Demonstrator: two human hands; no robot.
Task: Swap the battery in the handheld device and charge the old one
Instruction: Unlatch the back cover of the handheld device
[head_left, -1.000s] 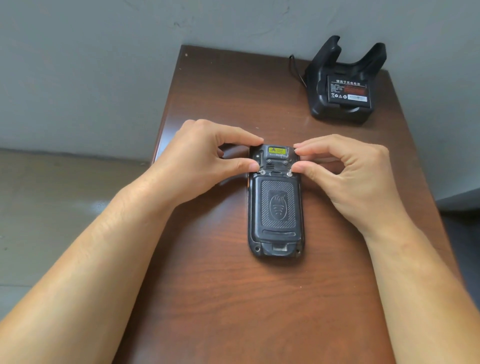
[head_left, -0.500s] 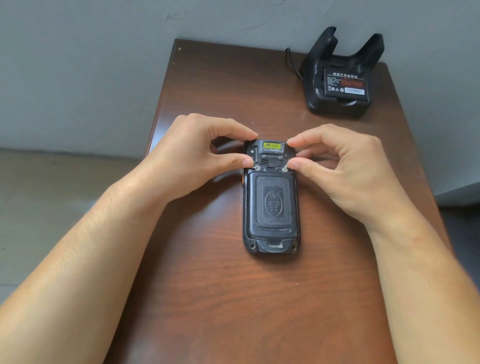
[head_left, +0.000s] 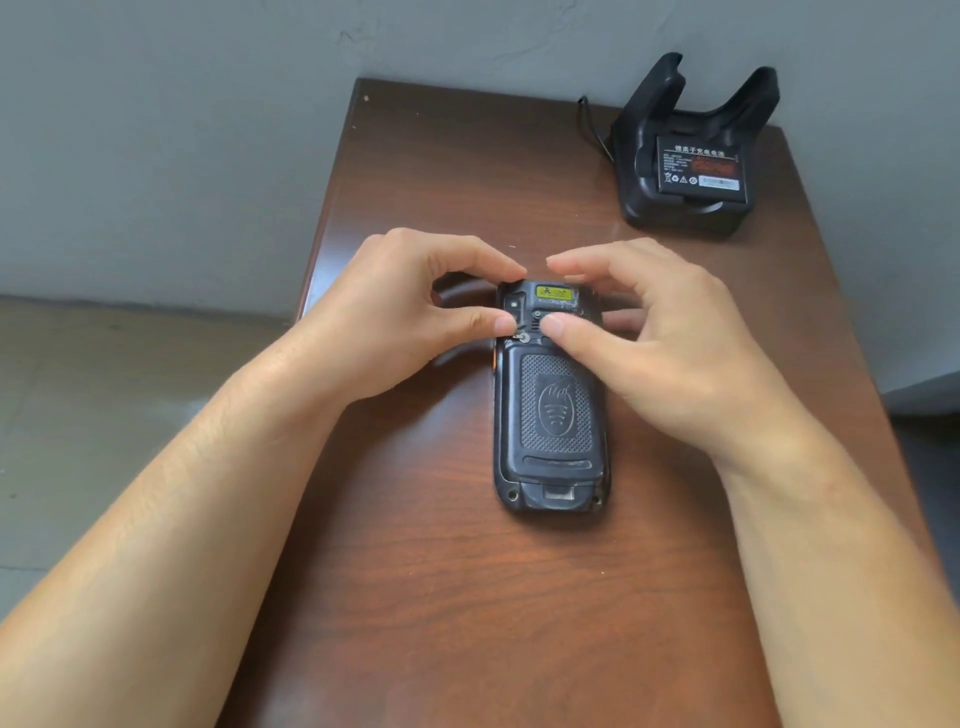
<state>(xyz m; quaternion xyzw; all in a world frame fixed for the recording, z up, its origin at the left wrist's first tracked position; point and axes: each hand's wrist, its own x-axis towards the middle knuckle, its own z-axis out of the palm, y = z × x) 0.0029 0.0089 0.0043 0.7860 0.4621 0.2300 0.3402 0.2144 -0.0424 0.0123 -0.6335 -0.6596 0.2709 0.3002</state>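
The black handheld device (head_left: 556, 410) lies face down on the brown table (head_left: 519, 597), back cover on, with a yellow label (head_left: 557, 294) at its far end. My left hand (head_left: 395, 306) pinches the device's top left corner, its thumb tip just beside the round silver left latch (head_left: 523, 338). My right hand (head_left: 670, 343) hovers over the top right; its thumb rests on the back near the middle and hides the right latch, and its fingers curl above the far edge. A black battery (head_left: 698, 169) with a printed label sits in the charging cradle (head_left: 680, 218).
The cradle stands at the table's back right corner against the grey wall, with a black cable (head_left: 589, 124) running off behind it. The table's left edge drops to a tiled floor (head_left: 104, 415). Bare wood lies in front of the device.
My right thumb has slid left from the right latch towards the middle of the device, and the right fingers have lifted. The left hand stays at the left latch.
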